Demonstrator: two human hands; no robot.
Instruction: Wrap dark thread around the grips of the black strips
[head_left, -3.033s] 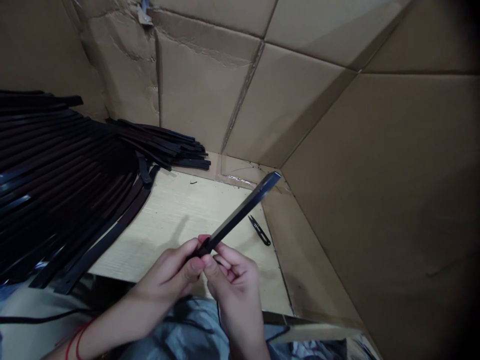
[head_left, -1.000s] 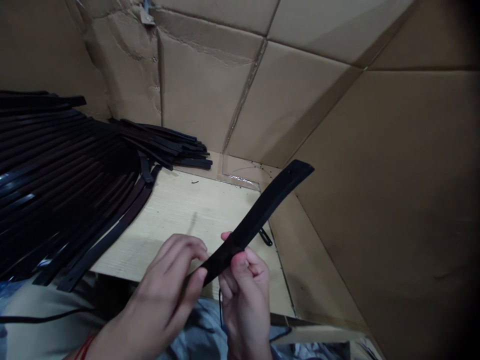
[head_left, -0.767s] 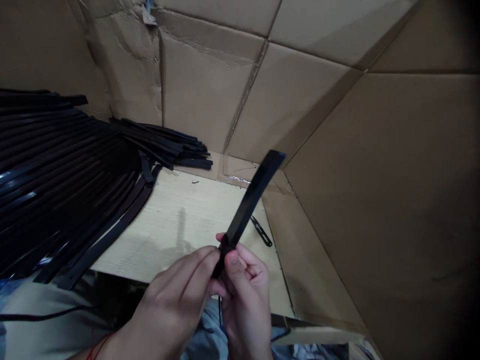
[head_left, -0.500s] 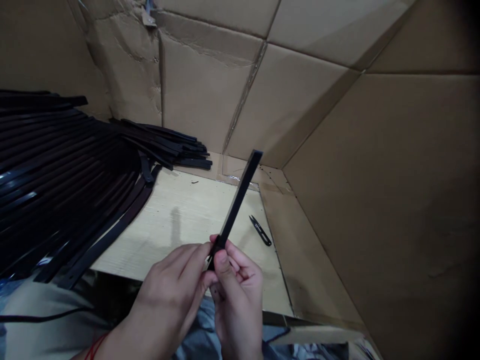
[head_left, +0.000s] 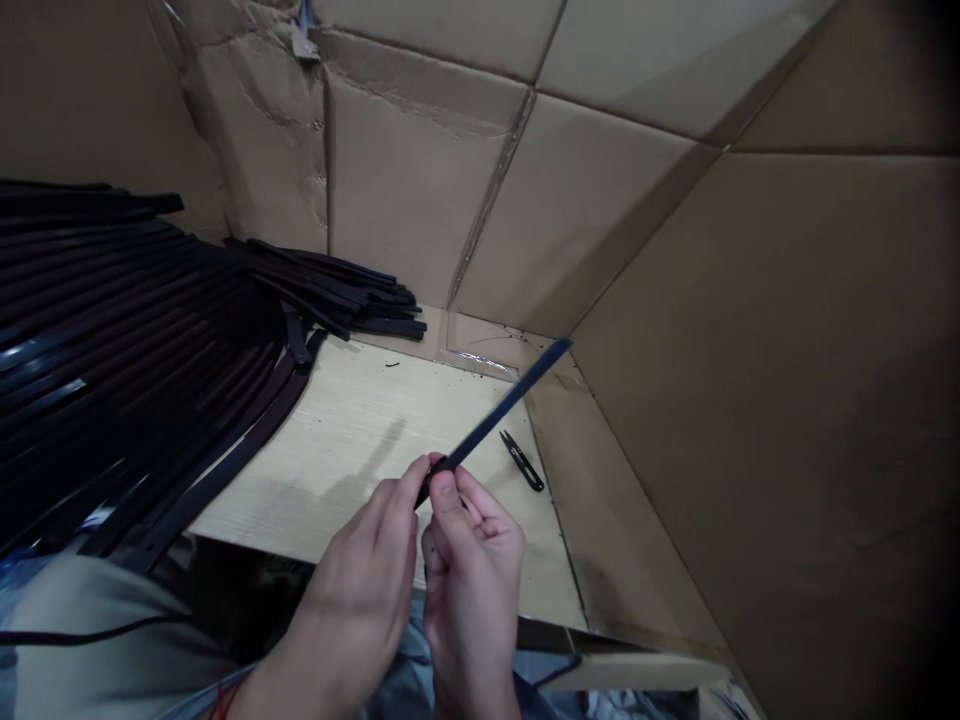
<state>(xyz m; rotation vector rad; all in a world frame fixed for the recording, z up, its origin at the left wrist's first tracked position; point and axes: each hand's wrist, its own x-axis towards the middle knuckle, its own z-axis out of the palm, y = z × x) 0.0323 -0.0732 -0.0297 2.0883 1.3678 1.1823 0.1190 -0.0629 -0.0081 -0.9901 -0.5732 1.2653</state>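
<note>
Both hands meet over the front of the pale board, closed on one flat black strap (head_left: 510, 402). My left hand (head_left: 367, 565) grips its near part between thumb and fingers, and a red cord circles that wrist. My right hand (head_left: 476, 545) pinches the strap just beside it, thumb on top. The strap's free end slants up to the far right. Fingers hide the near end and whatever detail is there. A pair of black thread snips (head_left: 522, 461) lies on the board, right of my hands.
A large heap of black straps (head_left: 127, 370) covers the left side, with a smaller bundle (head_left: 337, 290) behind it. Cardboard walls (head_left: 780, 380) stand at the back and right. The pale board (head_left: 300, 480) carries small dark scraps.
The strap's free end has swung down and to the right, from steep to a shallower slant. My left hand has turned a little, and both hands keep their hold.
</note>
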